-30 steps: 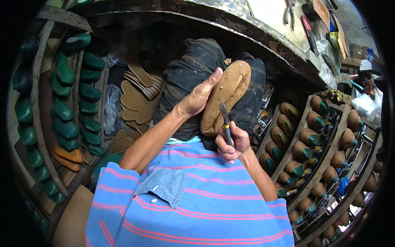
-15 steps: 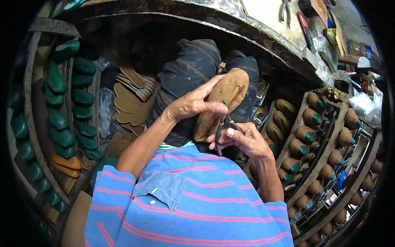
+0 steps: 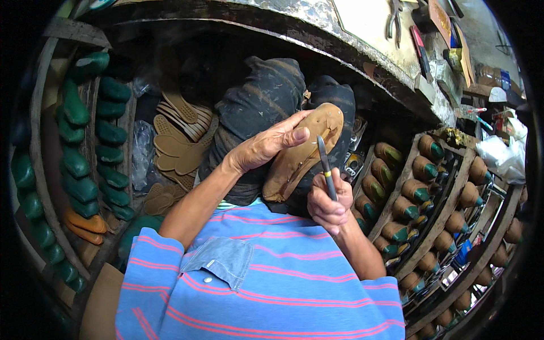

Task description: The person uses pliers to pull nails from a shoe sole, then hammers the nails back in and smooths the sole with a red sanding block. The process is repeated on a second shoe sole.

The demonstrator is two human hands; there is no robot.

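Left of the fingers, green shoe forms [image 3: 79,141] stand in rows on a rack, and a heap of flat tan soles [image 3: 181,141] lies between that rack and the person's dark trousers.

Half a second ago the left hand [image 3: 272,144] lay over the middle of the tan sole [image 3: 303,150] and the right hand worked close under it, with the tool low against the sole's edge. Now the left hand has slid up so that its thumb presses the upper face of the sole, the fingers closed around the far edge, gripping it. The right hand [image 3: 328,201] has drawn back toward the striped shirt, fingers closed on a slim dark tool [image 3: 324,164] with a yellow band, its tip raised just beside the sole's near edge. That looks like a pause between strokes along the edge.

The sole rests tilted on the knee, long, tan and finely textured, its lower end worn darker.

Right of the fingers, brown and green shoe forms [image 3: 419,187] fill slanted racks.
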